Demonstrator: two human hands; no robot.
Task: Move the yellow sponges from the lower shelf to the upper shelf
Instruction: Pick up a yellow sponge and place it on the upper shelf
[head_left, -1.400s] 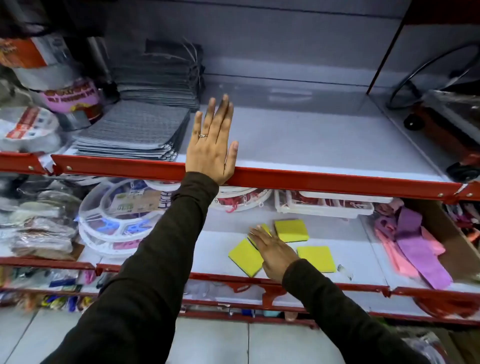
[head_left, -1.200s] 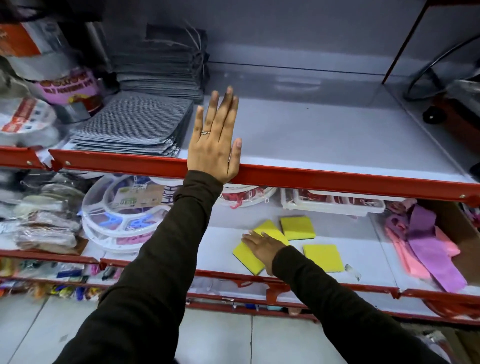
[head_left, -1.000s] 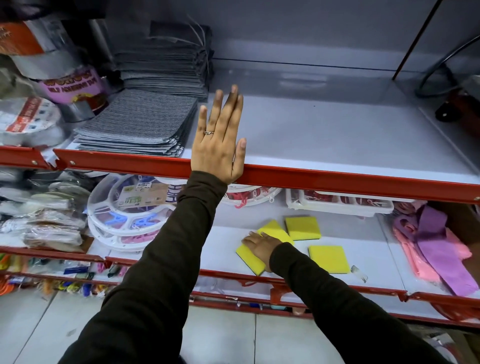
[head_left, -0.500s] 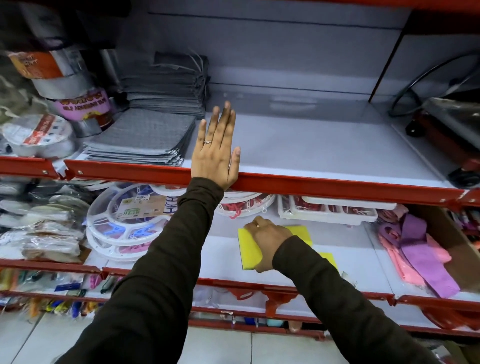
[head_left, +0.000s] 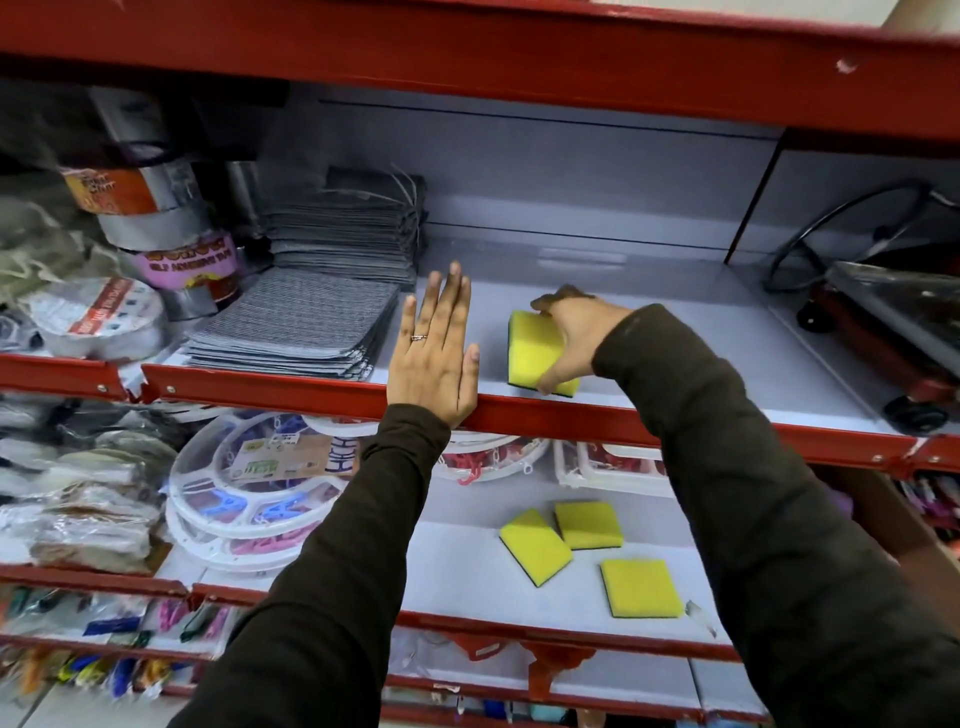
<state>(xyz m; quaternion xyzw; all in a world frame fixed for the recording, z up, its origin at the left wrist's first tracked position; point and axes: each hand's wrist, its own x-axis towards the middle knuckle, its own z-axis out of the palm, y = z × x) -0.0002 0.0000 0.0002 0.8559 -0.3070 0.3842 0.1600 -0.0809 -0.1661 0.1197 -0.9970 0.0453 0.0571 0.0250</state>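
Above, the right hand (head_left: 571, 332) grips one yellow rectangular foam sponge (head_left: 535, 353) on the grey upper shelf (head_left: 675, 353); three yellow sponges (head_left: 587, 525) lie on the lower shelf (head_left: 457, 571); left hand (head_left: 434, 358) flat, open.

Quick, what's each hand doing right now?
Left hand: open, flat on the upper shelf edge, holding nothing.
Right hand: closed on a yellow sponge.

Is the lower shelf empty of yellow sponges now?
No, three yellow sponges lie on the lower shelf.
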